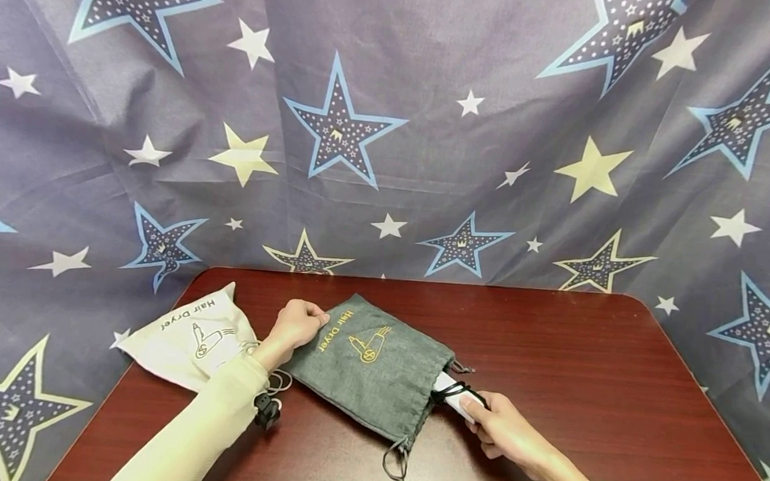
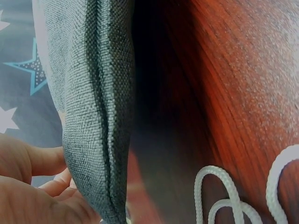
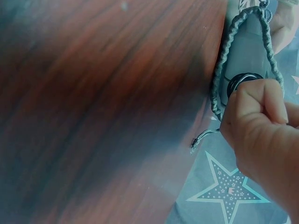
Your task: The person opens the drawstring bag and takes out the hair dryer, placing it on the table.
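Observation:
A grey drawstring bag (image 1: 374, 362) printed "Hair Dryer" in yellow lies at the middle of the table. My left hand (image 1: 300, 323) pinches its closed far-left corner; in the left wrist view, the thumb and fingers (image 2: 49, 161) meet the cloth edge. A white hair dryer (image 1: 457, 397) sticks partly out of the bag's mouth on the right, a black cord (image 1: 452, 390) wound round it. My right hand (image 1: 502, 426) grips its protruding end. Through the gathered mouth (image 3: 218, 77) in the right wrist view, more of the dryer shows; the rest is hidden inside the bag.
A cream drawstring bag (image 1: 191, 338) with the same print lies at the table's left edge, beneath and beside my left forearm. Its white cords (image 2: 217, 186) loop onto the wood. Behind the reddish-brown table (image 1: 587, 365) hangs a star-patterned cloth (image 1: 436, 123).

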Demonstrator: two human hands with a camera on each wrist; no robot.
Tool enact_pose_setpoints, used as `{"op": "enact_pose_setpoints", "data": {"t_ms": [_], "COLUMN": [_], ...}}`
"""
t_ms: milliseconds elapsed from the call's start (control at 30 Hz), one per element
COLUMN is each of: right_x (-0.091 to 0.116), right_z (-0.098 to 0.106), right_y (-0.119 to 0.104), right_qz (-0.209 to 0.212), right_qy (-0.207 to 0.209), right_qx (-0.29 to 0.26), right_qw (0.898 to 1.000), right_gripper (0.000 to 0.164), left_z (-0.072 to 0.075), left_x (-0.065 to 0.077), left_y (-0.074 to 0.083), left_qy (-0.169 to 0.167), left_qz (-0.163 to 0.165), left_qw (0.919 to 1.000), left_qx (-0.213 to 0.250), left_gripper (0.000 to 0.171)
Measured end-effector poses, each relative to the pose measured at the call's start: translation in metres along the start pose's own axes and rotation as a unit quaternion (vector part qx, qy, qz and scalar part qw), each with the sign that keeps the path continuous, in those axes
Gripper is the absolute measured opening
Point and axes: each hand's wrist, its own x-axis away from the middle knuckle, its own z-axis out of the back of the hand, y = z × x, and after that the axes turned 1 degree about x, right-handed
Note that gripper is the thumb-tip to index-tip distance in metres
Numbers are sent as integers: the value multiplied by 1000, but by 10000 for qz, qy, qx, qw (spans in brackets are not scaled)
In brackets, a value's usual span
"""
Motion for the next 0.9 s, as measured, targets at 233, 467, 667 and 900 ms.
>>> {"op": "enact_pose_setpoints", "data": {"t_ms": [233, 467, 667, 900], "right_x": [0, 1, 2, 3], "right_z": [1, 2, 3, 4], "right_y": [0, -1, 0, 1], "right_qz": [-20, -20, -18, -17], "right_qy": [-2, -35, -33, 0], "right_qx": [-4, -38, -52, -50], "right_qw": [10000, 10000, 10000, 10000], "right_gripper": [34, 34, 33, 33], "left_z": [1, 1, 2, 3], "left_x": [1, -1, -2, -2], "left_y": [0, -2, -3, -3], "left_qy": [32, 39, 61, 73], "left_qz": [-12, 5, -1, 21], "left_qw": [10000, 10000, 10000, 10000], "left_qx": [38, 17, -4, -9], "left_gripper": [17, 17, 17, 17]}}
